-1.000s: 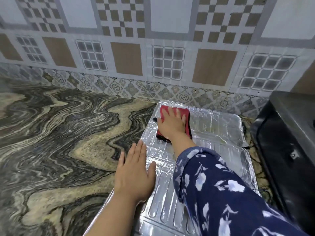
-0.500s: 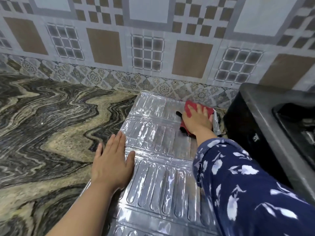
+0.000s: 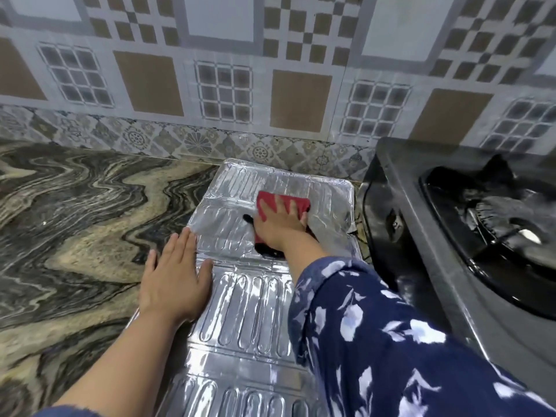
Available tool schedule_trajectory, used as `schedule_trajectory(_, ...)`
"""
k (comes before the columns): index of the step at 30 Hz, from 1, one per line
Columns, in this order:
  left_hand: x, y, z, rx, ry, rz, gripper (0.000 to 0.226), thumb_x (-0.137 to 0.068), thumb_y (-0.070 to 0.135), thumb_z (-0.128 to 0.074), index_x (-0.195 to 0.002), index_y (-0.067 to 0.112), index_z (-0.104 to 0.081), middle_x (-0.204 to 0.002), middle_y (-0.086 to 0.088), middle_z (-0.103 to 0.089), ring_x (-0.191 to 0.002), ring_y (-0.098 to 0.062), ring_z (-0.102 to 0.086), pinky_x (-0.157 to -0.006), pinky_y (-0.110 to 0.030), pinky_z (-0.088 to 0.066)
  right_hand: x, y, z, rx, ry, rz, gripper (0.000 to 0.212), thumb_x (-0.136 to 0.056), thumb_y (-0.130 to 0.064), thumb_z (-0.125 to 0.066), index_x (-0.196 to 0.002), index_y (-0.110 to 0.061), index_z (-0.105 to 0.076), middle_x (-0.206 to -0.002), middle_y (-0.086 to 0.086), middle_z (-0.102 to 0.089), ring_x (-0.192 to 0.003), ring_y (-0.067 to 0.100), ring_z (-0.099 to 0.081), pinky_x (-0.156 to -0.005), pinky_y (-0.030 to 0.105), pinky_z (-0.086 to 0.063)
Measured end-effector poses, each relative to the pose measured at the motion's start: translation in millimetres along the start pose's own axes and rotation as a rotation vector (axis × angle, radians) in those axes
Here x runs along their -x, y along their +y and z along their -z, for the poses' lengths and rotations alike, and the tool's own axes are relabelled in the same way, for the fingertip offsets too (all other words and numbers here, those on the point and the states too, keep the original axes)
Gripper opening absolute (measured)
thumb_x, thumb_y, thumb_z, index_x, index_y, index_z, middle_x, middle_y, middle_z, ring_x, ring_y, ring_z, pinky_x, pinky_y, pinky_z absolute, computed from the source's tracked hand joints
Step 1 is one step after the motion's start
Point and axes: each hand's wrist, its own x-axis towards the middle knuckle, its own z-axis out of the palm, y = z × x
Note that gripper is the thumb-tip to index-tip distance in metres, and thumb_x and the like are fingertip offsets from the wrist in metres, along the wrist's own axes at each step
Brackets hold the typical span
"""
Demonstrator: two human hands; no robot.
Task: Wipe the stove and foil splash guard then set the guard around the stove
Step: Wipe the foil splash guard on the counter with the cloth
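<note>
Since half a second ago the right hand [image 3: 281, 225] has slid the red cloth [image 3: 282, 203] leftward, off the guard's right edge toward the middle of its far panel, while the left hand [image 3: 174, 275] has stayed planted at the guard's left edge. That right hand presses the cloth flat under straight, spread fingers, with red fabric showing beyond the fingertips and a dark strip of the cloth poking out at the thumb side and below the wrist; it is an open, pressing grip, nothing curled round the cloth. The left hand lies palm down with fingers straight and together, its thumb and palm on the foil and its outer fingers reaching over the edge onto the worktop [image 3: 75, 224], holding the sheet in place without gripping it. The foil guard [image 3: 249, 311] lies flat on the marbled worktop, unfolded into ribbed panels that run from the tiled wall [image 3: 222, 70] toward the camera. Its far end nearly meets the wall's patterned border. The black stove [image 3: 451, 236] sits just beside the guard on the right, with a burner and pan support visible on its top. A blue floral sleeve [image 3: 376, 341] covers the right forearm and hides part of the guard's right side.
</note>
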Motion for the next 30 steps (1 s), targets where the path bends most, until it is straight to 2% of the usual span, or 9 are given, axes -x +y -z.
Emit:
schedule_trajectory(4, -1, 0, 1, -0.009, -0.005, -0.005, 0.067, -0.096, 0.05, -0.015, -0.153, 0.018, -0.004, -0.16, 0.006, 0.004, -0.147, -0.01, 0.003, -0.12, -0.041, 0.0, 24, 0, -9, 0.054, -0.006, -0.033, 0.06, -0.097, -0.053, -0.019, -0.151, -0.034, 0.0, -0.159, -0.001, 0.019, -0.146, 0.032, 0.018, -0.116, 0.057, 0.009)
schedule_trajectory(7, 0, 0, 1, -0.003, -0.001, -0.008, 0.067, -0.096, 0.05, -0.016, -0.153, 0.017, -0.005, -0.161, 0.006, 0.003, -0.148, -0.011, 0.002, -0.12, -0.041, -0.001, 24, 22, -7, 0.095, 0.095, -0.165, 0.064, -0.096, -0.055, -0.02, -0.151, -0.032, 0.004, -0.158, 0.003, 0.022, -0.144, 0.038, 0.019, -0.115, 0.058, 0.01)
schedule_trajectory(10, -1, -3, -2, -0.002, 0.007, -0.017, 0.066, -0.096, 0.05, -0.016, -0.153, 0.018, -0.006, -0.16, 0.007, 0.003, -0.147, -0.01, 0.003, -0.119, -0.04, -0.001, 4, 49, 3, 0.09, 0.18, -0.251, 0.068, -0.094, -0.058, -0.021, -0.152, -0.029, -0.001, -0.16, 0.008, 0.015, -0.144, 0.041, 0.015, -0.115, 0.057, 0.009)
schedule_trajectory(13, -4, -6, -5, -0.006, 0.03, -0.023, 0.069, -0.093, 0.054, -0.009, -0.153, 0.019, -0.004, -0.16, 0.008, 0.004, -0.147, -0.008, 0.004, -0.119, -0.039, -0.001, -21, 67, 13, 0.054, 0.244, -0.253, 0.075, -0.089, -0.067, -0.026, -0.152, -0.029, -0.007, -0.161, 0.007, 0.007, -0.145, 0.041, 0.011, -0.117, 0.055, 0.007)
schedule_trajectory(16, -5, -7, -7, -0.016, 0.042, -0.023, 0.069, -0.093, 0.054, -0.007, -0.153, 0.02, -0.001, -0.159, 0.009, 0.007, -0.147, -0.007, 0.006, -0.119, -0.038, 0.001, -43, 73, 22, 0.041, 0.265, -0.26, 0.074, -0.088, -0.065, -0.031, -0.151, -0.03, -0.011, -0.161, 0.007, 0.003, -0.145, 0.04, 0.009, -0.117, 0.054, 0.006)
schedule_trajectory(21, -5, -6, -9, -0.008, 0.041, -0.027, 0.067, -0.094, 0.052, -0.01, -0.153, 0.019, -0.002, -0.16, 0.008, 0.005, -0.147, -0.008, 0.005, -0.119, -0.039, 0.001, -48, 60, 22, 0.051, 0.221, -0.154, 0.063, -0.094, -0.054, -0.029, -0.15, -0.035, -0.01, -0.162, 0.004, 0.003, -0.147, 0.037, 0.008, -0.118, 0.053, 0.005)
schedule_trajectory(25, -4, -5, -8, -0.007, 0.039, -0.021, 0.066, -0.096, 0.05, -0.016, -0.153, 0.017, -0.006, -0.16, 0.007, 0.002, -0.147, -0.01, 0.003, -0.119, -0.04, -0.001, -20, 26, 11, 0.109, 0.115, 0.036, 0.063, -0.095, -0.058, -0.025, -0.151, -0.036, -0.008, -0.161, -0.001, 0.007, -0.147, 0.035, 0.007, -0.118, 0.054, 0.003)
schedule_trajectory(30, -3, -3, -5, -0.007, 0.014, -0.005, 0.066, -0.096, 0.049, -0.019, -0.153, 0.017, -0.009, -0.161, 0.006, -0.001, -0.148, -0.011, 0.001, -0.119, -0.041, -0.001, 34, -5, -4, 0.147, 0.038, 0.146, 0.066, -0.092, -0.054, -0.036, -0.15, -0.033, -0.015, -0.162, 0.0, -0.006, -0.147, 0.034, -0.004, -0.118, 0.052, -0.013)
